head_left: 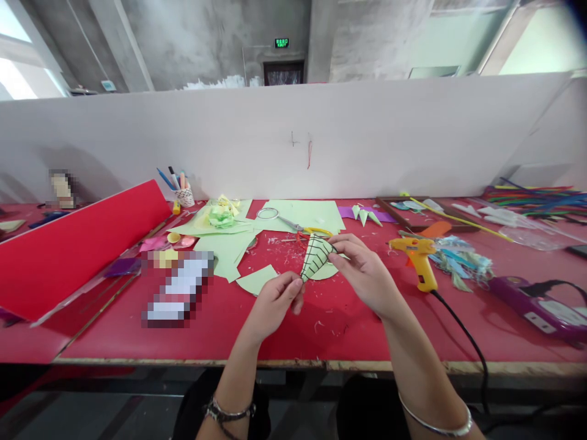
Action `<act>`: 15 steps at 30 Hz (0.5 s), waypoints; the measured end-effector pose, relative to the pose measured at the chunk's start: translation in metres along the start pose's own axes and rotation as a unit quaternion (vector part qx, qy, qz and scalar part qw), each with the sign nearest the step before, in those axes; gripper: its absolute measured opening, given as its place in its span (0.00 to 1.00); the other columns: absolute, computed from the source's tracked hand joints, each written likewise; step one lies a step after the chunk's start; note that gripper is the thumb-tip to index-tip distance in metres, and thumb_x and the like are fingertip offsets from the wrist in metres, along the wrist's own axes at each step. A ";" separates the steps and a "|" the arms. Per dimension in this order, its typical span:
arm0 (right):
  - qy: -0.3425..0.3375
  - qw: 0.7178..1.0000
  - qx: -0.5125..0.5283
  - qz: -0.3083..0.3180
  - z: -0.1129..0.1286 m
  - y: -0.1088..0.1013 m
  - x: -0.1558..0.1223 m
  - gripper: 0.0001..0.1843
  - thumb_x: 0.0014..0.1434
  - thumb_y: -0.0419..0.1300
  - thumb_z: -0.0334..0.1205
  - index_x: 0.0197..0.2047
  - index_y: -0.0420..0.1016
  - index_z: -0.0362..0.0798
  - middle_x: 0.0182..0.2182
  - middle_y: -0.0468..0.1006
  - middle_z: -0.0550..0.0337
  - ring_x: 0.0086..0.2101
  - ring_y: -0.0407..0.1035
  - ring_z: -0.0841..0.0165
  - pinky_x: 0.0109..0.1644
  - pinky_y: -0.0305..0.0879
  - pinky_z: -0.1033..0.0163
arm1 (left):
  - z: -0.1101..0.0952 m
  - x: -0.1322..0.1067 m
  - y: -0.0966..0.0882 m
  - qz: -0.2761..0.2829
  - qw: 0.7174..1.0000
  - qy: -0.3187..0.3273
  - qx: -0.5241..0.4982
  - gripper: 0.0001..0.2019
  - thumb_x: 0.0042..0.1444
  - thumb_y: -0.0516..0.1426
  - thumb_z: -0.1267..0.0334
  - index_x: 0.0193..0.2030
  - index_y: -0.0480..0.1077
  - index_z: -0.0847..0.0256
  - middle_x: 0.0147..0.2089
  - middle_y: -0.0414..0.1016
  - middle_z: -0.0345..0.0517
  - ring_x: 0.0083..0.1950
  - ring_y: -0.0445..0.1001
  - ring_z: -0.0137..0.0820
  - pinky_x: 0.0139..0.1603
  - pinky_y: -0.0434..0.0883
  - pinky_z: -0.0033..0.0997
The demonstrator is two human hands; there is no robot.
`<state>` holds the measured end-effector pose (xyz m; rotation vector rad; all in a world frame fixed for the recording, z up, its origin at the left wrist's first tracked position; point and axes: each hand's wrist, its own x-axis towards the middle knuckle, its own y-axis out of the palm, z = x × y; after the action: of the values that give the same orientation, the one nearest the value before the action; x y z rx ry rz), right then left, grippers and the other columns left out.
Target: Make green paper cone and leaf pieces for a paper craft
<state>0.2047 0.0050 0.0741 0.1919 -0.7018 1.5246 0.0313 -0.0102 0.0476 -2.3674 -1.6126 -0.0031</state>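
Both my hands hold a small pale green paper cone with black grid lines (pixel 315 256) above the red table (pixel 321 330). My left hand (pixel 275 299) pinches the cone's pointed lower tip. My right hand (pixel 362 269) grips its wider upper end with closed fingers. Beneath the cone lie pale green paper offcuts (pixel 257 280) and small white scraps.
A yellow glue gun (pixel 419 260) with a black cord stands right of my hands. Scissors (pixel 293 225) lie on green paper sheets behind. A red paper sheet (pixel 68 250) leans at left, a pen cup (pixel 183 192) behind it. Pipe cleaners (pixel 536 198) and a purple device (pixel 536 302) sit at right.
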 end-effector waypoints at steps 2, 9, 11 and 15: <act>0.004 1.000 0.006 0.001 0.000 0.000 0.000 0.05 0.55 0.53 0.38 0.29 0.67 0.48 0.38 0.65 0.55 0.40 0.64 0.68 0.37 0.67 0.65 | -0.002 0.000 0.000 -0.015 1.000 0.003 0.015 0.15 0.59 0.44 0.57 0.23 0.56 0.61 0.18 0.60 0.34 0.22 0.59 0.23 0.28 0.59 0.23; 0.017 1.000 0.020 0.000 0.002 0.002 -0.001 0.05 0.53 0.55 0.38 0.27 0.65 0.48 0.36 0.64 0.57 0.39 0.64 0.69 0.38 0.67 0.65 | 0.001 -0.002 0.002 -0.172 0.973 0.056 0.145 0.16 0.60 0.41 0.57 0.25 0.57 0.60 0.19 0.59 0.35 0.22 0.60 0.25 0.26 0.58 0.24; 0.014 1.000 0.018 -0.001 0.002 0.003 -0.001 0.06 0.53 0.55 0.38 0.26 0.64 0.48 0.35 0.64 0.57 0.38 0.64 0.69 0.37 0.67 0.65 | 0.005 -0.003 0.001 -0.214 0.942 0.083 0.243 0.16 0.60 0.42 0.57 0.26 0.61 0.60 0.20 0.61 0.37 0.23 0.61 0.26 0.26 0.57 0.24; 0.014 1.000 0.013 -0.009 0.001 0.003 -0.001 0.06 0.54 0.54 0.38 0.26 0.63 0.48 0.34 0.64 0.58 0.36 0.64 0.70 0.36 0.66 0.66 | 0.010 -0.004 -0.003 -0.230 0.884 0.140 0.383 0.16 0.60 0.42 0.60 0.29 0.65 0.61 0.22 0.68 0.41 0.25 0.65 0.28 0.30 0.58 0.26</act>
<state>0.2017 0.0042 0.0734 0.1951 -0.6571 1.5161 0.0259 -0.0105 0.0377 -1.3024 -1.5926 0.1596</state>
